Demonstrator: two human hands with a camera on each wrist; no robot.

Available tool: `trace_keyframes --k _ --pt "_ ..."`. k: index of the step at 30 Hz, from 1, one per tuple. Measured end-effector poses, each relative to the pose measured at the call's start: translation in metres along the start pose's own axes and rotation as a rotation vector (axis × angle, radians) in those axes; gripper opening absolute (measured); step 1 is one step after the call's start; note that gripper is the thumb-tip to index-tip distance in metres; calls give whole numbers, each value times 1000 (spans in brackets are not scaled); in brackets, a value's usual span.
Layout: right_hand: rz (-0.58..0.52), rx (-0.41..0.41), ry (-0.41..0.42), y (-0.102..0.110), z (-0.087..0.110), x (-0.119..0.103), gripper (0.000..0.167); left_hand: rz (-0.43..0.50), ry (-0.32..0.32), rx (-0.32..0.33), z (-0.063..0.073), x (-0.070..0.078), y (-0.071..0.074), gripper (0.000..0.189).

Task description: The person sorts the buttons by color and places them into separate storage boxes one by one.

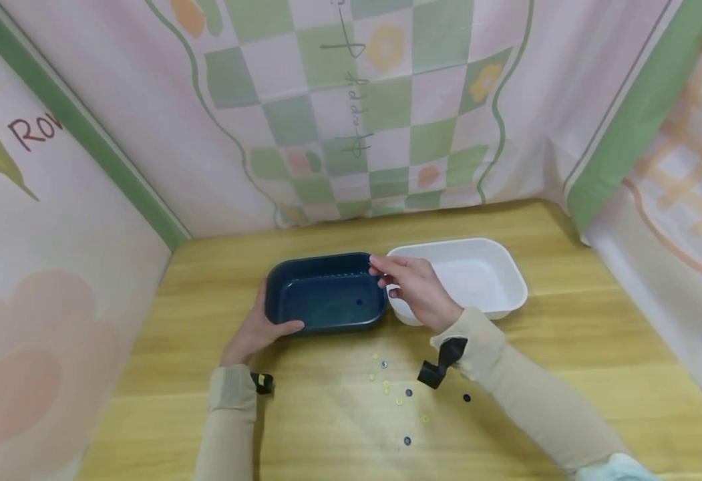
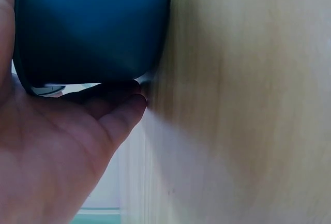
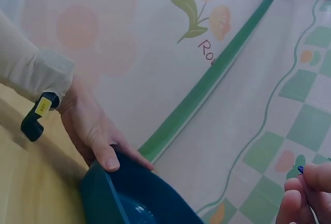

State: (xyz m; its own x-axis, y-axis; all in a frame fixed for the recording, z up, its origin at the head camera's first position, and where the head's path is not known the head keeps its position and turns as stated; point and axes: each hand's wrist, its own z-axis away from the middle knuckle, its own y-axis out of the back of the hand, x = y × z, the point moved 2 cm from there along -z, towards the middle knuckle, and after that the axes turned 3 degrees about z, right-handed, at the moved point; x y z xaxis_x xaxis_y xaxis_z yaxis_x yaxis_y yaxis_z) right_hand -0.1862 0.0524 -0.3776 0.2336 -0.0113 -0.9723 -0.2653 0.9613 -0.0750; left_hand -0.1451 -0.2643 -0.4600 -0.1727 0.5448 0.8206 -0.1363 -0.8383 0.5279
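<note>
My left hand grips the left end of a dark blue rectangular tub, thumb over the front rim and fingers round the outer side. In the left wrist view, those fingers reach under the tub's end wall. My right hand is above the tub's right end, overlapping the white tub beside it. Between its thumb and index finger it pinches a small blue button, clearest in the right wrist view. One dark button lies inside the blue tub.
A white rectangular tub stands close against the blue tub's right end. Several small yellow buttons and blue buttons are scattered on the wooden table in front. A printed curtain hangs behind the table.
</note>
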Motion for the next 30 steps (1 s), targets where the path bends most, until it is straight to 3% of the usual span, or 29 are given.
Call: trace_keyframes --k 7,12,17,20,25,27,30 --pt "-2 10 -8 -8 -10 6 41 -10 6 -1 0 -1 -3 125" --pt "15 -32 -8 -5 -11 5 42 3 5 -20 -2 6 -1 129" --pt "142 -36 49 13 -8 -11 43 8 -60 14 -13 17 5 131" --pt "436 -77 133 24 10 -7 35 -31 -50 13 -12 15 3 130" --pt "1131 -230 343 21 64 38 13 -50 2 -18 0 6 -6 130" --pt "1331 -286 424 17 83 57 8 -25 -1 -12 3 5 -7 129" --pt "1539 -332 541 13 99 78 5 6 -9 -2 6 6 -8 127"
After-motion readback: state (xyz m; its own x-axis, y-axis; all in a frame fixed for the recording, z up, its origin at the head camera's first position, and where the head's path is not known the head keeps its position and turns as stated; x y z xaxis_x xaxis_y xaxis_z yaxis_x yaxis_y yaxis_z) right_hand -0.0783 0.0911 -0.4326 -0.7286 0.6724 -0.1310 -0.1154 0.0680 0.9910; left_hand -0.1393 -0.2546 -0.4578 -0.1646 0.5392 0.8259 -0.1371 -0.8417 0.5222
